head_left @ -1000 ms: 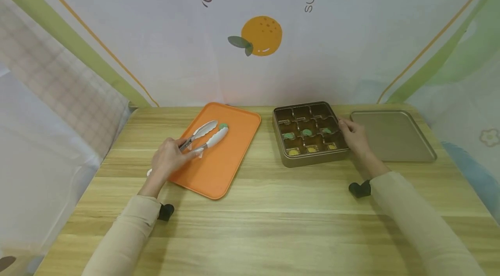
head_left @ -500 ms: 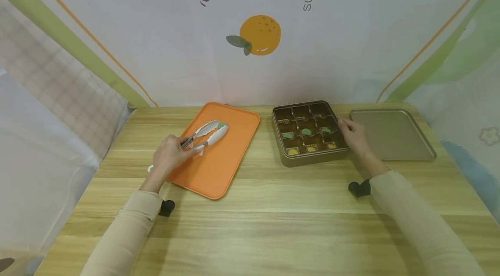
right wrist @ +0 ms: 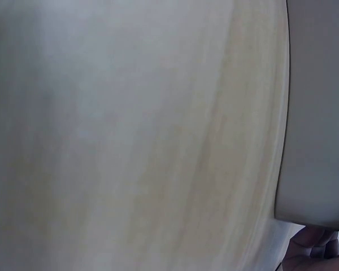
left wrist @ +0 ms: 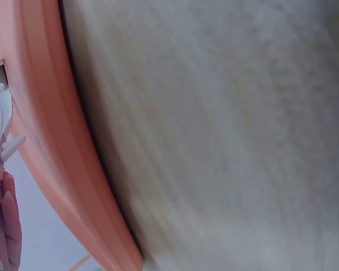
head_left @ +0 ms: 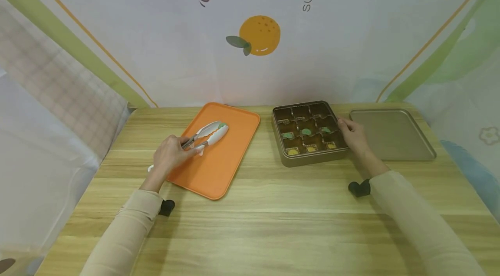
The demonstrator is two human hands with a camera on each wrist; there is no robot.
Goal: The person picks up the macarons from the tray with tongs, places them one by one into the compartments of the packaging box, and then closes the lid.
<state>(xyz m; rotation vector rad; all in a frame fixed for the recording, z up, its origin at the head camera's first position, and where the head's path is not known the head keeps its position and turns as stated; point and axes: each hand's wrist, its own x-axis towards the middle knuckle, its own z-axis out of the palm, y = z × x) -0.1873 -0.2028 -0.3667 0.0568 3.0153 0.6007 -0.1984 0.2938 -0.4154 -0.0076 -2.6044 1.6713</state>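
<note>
My left hand [head_left: 170,154] pinches a pair of tongs [head_left: 214,136] with white scalloped tips, held low over the orange tray [head_left: 218,176]. Between the tips sits a small green piece [head_left: 222,126], partly covered by them. My right hand [head_left: 354,136] holds the right side of a bronze tin [head_left: 308,161], its fingers at the rim. Inside the tin is a divided insert; the middle row has green pieces [head_left: 306,131] and the front row yellow pieces [head_left: 293,152]. In the right wrist view the fingers [right wrist: 308,243] show at the corner of the tin's wall [right wrist: 322,124].
A flat bronze lid [head_left: 394,137] lies right of the tin, behind my right hand. All stands on a wooden table [head_left: 258,224]. A printed cloth [head_left: 175,63] hangs along the table's back edge. Each wrist carries a black camera mount [head_left: 167,207].
The tong tips have come together around the green piece, which was exposed between them a second ago. My right hand and the tin stay in place.
</note>
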